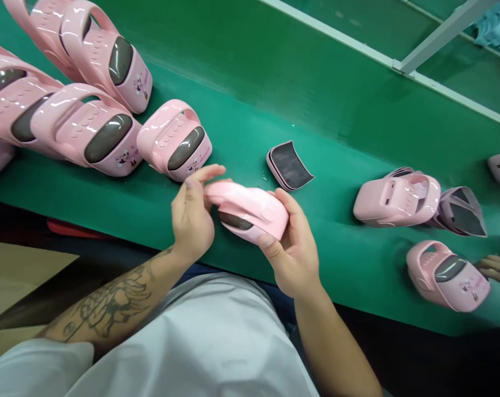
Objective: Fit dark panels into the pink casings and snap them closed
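The left hand (192, 215) pinches one end of a pink plastic handled case (250, 212) and the right hand (293, 245) cups the other, right over the near edge of the green tabletop (250, 138). A loose dark-windowed panel (290, 165) lies just ahead, more pink cases (175, 140) sit left, and a co-worker's hand (498, 270) pokes in far right.

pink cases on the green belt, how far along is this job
Looks part way through. Done: the row of pink cases at the left shows dark panels in place. In hand: the left hand and right hand hold one pink case, its dark panel showing underneath. Left: a loose dark-faced panel lies on the green belt, and the pink case at the right shows no panel from this side.
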Motion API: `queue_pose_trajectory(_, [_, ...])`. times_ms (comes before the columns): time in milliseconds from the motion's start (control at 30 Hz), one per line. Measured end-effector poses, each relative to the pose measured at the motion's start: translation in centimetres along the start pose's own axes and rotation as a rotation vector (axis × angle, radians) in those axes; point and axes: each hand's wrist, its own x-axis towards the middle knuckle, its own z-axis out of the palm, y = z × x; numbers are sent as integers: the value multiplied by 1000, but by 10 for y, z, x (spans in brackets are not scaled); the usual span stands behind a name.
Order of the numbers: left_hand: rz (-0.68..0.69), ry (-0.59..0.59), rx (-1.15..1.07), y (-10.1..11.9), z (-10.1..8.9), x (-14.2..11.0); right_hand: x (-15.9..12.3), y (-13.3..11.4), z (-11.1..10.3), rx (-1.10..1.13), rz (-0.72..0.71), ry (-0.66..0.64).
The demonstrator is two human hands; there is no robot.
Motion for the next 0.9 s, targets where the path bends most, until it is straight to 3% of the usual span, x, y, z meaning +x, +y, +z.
queue_pose_trajectory(33, [115,-93,55,10,-8,2,-1,-2,-3,-38,-12,-14])
queue_pose_trajectory(67, [235,-268,143,20,-17,5,-1,-3,-6,-78,-28,-37])
queue_pose_trajectory(133, [321,-606,368,41,-32,13,0,-6,-12,-147,-70,-93])
queue_pose_trajectory(200, [234,-788,528,57,-39,18,2,-8,-16,-187,-115,-139])
queue_pose_trajectory(267, [98,-859,604,67,-37,20,4,-10,-18,-206,-133,-180])
queue_pose_trajectory(433, [-36,-848,622,73,-21,21,6,-17,-23,-172,-97,-264])
queue_pose_trajectory(700, [-154,-756,522,78,-12,17,10,-25,-22,-48,66,-235])
queue_pose_trajectory(900, [-60,-781,555,75,-12,16,10,-26,-18,-49,18,-159])
